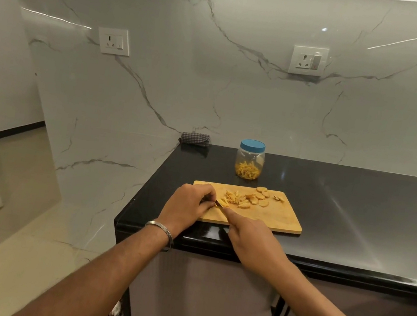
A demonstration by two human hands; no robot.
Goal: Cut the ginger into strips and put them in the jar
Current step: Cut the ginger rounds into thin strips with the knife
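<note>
A wooden cutting board lies on the black counter. On it are a pile of ginger strips and several round ginger slices. My left hand pinches a small piece of ginger at the board's left end. My right hand grips a knife, index finger stretched along its back; only a bit of the blade shows beside the left fingertips. Behind the board stands a clear jar with a blue lid on, holding ginger strips at its bottom.
A folded checked cloth lies at the counter's back left corner against the marble wall. The black counter stretches to the right. Its left edge drops to the floor. Two wall sockets sit above.
</note>
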